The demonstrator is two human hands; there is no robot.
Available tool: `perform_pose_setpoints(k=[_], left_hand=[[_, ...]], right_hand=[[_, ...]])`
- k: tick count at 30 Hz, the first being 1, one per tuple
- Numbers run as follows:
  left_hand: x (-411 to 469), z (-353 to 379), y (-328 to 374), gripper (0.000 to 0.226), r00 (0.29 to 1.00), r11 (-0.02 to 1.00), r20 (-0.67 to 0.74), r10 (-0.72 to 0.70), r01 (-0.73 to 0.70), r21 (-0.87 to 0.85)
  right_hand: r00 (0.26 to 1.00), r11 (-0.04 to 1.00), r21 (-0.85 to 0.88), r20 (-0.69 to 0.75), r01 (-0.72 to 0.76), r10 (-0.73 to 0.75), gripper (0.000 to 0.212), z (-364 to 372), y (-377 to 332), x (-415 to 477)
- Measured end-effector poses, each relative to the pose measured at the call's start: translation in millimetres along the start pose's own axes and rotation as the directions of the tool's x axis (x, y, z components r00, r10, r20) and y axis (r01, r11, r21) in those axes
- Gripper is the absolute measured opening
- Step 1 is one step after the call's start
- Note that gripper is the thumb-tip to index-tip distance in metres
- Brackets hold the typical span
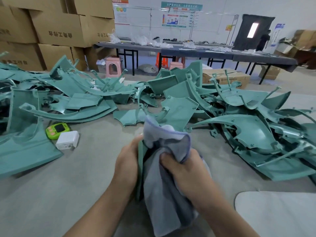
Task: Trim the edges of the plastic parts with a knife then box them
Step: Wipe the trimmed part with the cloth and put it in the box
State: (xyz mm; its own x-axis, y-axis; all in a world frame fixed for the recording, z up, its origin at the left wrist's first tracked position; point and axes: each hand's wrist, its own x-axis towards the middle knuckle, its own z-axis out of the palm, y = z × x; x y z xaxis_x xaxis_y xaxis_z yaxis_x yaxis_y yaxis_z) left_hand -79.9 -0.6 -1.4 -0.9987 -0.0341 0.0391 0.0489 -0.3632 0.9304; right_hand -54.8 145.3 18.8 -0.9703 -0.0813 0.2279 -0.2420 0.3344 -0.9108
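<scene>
My left hand (127, 161) grips a teal plastic part (140, 168) held upright on edge in front of me. My right hand (186, 170) is closed on a grey cloth (164, 194) draped over that part and pressed against it. Most of the held part is hidden under the cloth. Piles of similar teal plastic parts lie on the grey table (82, 177), one heap at the left (51, 100) and one at the right (248, 127). No knife is visible.
A green timer (57, 130) and a white charger block (67, 140) sit left of my hands. Stacked cardboard boxes (56, 29) stand at the back left, a flat box (225, 77) behind the right heap. A white sheet (277, 212) lies at the lower right. A person stands far right.
</scene>
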Motion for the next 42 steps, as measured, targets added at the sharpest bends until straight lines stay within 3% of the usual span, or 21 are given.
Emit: perform_pose_setpoints(k=[2,4,7,11,12,14,16,18,20,22,24,27,29,31,33,35,36,38,39,40,42], left_hand=[[-2,-1,4,0.043,0.982,0.949,0.141,-0.126,0.161,-0.273],[-3,-4,9,0.060,0.969,0.910,0.201,-0.145,0.211,-0.358],[-7,-3,10,0.055,0.986,0.962,0.150,-0.075,0.112,-0.250],[-4,1,6,0.065,0.984,0.961,0.146,-0.103,0.137,-0.240],[-1,0,5,0.061,0.989,0.957,0.094,-0.117,0.137,-0.254],[2,-4,6,0.051,0.990,0.950,-0.013,-0.140,0.130,-0.284],[4,-11,5,0.036,0.994,0.977,-0.066,-0.082,0.067,-0.204],[4,-16,4,0.045,0.995,0.987,-0.083,-0.051,0.038,-0.157],[4,-18,5,0.049,0.996,0.982,-0.079,-0.047,0.032,-0.185],[4,-18,9,0.041,0.995,0.957,-0.067,-0.075,0.053,-0.286],[5,-22,16,0.049,0.989,0.913,-0.086,-0.118,0.074,-0.401],[12,-37,25,0.039,0.973,0.903,-0.210,-0.094,-0.005,-0.429],[14,-44,31,0.040,0.967,0.887,-0.239,-0.092,-0.030,-0.461],[16,-48,31,0.037,0.969,0.887,-0.216,-0.119,0.007,-0.461],[15,-45,28,0.029,0.975,0.897,-0.169,-0.141,0.053,-0.439],[14,-38,24,0.026,0.981,0.901,-0.104,-0.164,0.106,-0.421],[14,-35,22,0.025,0.981,0.915,-0.095,-0.171,0.122,-0.384],[14,-29,18,0.030,0.982,0.940,-0.082,-0.169,0.135,-0.313],[14,-27,17,0.037,0.983,0.948,-0.076,-0.168,0.140,-0.287],[14,-23,17,0.042,0.983,0.957,-0.083,-0.162,0.136,-0.257],[14,-19,15,0.039,0.985,0.975,-0.110,-0.132,0.109,-0.195]], right_hand=[[0.991,0.957,-0.261,0.065,0.127,-0.114,0.015,8,0,-2],[0.977,0.914,-0.347,0.114,0.211,-0.182,0.023,16,5,-1],[0.971,0.888,-0.394,0.061,0.237,-0.232,0.022,24,11,2],[0.965,0.874,-0.432,-0.025,0.223,-0.259,0.018,27,10,3],[0.963,0.873,-0.422,0.002,0.245,-0.269,0.010,27,11,3],[0.948,0.867,-0.394,0.042,0.306,-0.315,0.019,27,6,-1],[0.916,0.855,-0.333,0.087,0.397,-0.392,0.017,26,0,-7],[0.868,0.819,-0.289,0.164,0.496,-0.468,0.021,26,-3,-12],[0.866,0.798,-0.336,0.220,0.500,-0.449,0.026,23,-2,-9],[0.902,0.749,-0.507,0.175,0.425,-0.394,0.022,17,-1,-2],[0.942,0.706,-0.659,0.012,0.260,-0.335,0.021,6,0,5],[0.950,0.699,-0.714,-0.243,-0.038,-0.197,0.045,-29,8,14],[0.925,0.595,-0.765,-0.369,-0.248,-0.089,0.050,-56,16,20],[0.895,0.550,-0.762,-0.442,-0.343,-0.053,0.060,-67,17,22],[0.904,0.687,-0.709,-0.385,-0.160,-0.187,0.080,-60,10,16],[0.903,0.846,-0.524,-0.314,0.094,-0.294,0.070,-42,-2,7],[0.916,0.904,-0.412,-0.306,0.116,-0.258,0.059,-31,-4,2],[0.955,0.994,-0.107,-0.292,0.012,-0.043,0.046,-13,-2,-1],[0.974,0.998,0.036,-0.219,-0.060,0.067,0.047,-7,0,1],[0.984,0.980,0.160,-0.117,-0.118,0.137,0.047,-3,3,3],[0.977,0.888,0.408,0.064,-0.212,0.204,0.026,0,6,5]])
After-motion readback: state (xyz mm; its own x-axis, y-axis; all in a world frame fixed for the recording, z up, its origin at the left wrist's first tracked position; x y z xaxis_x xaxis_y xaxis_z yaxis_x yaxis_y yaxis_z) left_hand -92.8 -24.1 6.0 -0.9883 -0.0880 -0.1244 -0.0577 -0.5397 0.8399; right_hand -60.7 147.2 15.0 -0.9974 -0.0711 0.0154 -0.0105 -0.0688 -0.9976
